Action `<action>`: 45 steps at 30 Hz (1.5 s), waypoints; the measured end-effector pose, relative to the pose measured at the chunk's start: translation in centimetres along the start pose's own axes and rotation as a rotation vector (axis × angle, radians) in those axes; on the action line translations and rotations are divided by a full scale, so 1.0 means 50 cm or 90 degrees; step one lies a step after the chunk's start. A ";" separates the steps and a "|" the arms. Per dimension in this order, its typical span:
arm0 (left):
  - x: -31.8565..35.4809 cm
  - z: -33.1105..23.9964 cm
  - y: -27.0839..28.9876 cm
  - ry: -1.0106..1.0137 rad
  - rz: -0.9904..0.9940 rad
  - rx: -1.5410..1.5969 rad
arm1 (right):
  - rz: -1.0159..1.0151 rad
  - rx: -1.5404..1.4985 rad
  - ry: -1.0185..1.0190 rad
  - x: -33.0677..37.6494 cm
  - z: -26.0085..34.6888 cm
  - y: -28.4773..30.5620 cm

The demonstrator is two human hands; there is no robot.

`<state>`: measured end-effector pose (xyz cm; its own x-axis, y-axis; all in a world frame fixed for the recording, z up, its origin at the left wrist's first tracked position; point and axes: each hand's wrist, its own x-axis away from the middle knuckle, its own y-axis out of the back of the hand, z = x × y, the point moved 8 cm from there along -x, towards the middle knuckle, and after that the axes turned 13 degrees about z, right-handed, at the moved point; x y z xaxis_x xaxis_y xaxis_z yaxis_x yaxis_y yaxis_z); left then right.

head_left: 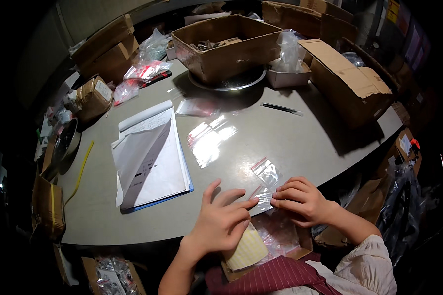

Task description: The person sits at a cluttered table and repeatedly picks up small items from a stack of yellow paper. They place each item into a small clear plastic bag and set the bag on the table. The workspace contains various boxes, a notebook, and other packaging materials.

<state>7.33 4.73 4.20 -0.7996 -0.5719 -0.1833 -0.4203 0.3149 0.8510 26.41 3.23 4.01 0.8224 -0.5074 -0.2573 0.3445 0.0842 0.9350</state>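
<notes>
As the head view looks down, a small clear zip bag (263, 202) lies at the near edge of the grey table (290, 140); the left hand (220, 220), fingers spread, touches it with one fingertip, while the right hand (304, 200) bunches its fingers against its right side, pinch unclear. Positioning the bag seems in hand; the next move probably calls for steadying its seal.

Paper pad (176, 169) left of zip bag (264, 197)
</notes>
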 end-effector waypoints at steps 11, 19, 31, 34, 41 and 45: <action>0.042 0.058 0.009 -0.020 -0.004 0.462 | 0.052 -0.203 -0.079 -0.039 -0.077 -0.024; 0.048 0.060 -0.002 0.075 -0.014 0.577 | 0.051 -0.535 -0.059 -0.010 -0.021 -0.020; 0.061 0.076 -0.004 0.250 -0.255 0.374 | -0.023 -0.325 -0.070 -0.145 0.003 0.001; 0.063 0.061 0.010 0.241 -0.301 0.282 | 0.008 -0.309 -0.084 -0.169 -0.003 -0.003; 0.080 0.072 0.039 0.274 -0.365 0.239 | -0.018 -0.147 -0.061 -0.213 0.023 0.008; 0.086 0.105 0.057 0.345 -0.353 0.268 | -0.075 -0.001 -0.004 -0.234 0.039 0.003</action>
<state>0.46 7.15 3.28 -0.1650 -0.9720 -0.1672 -0.8963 0.0771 0.4366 15.93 7.51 7.63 0.7736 -0.5190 -0.3635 0.4392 0.0258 0.8980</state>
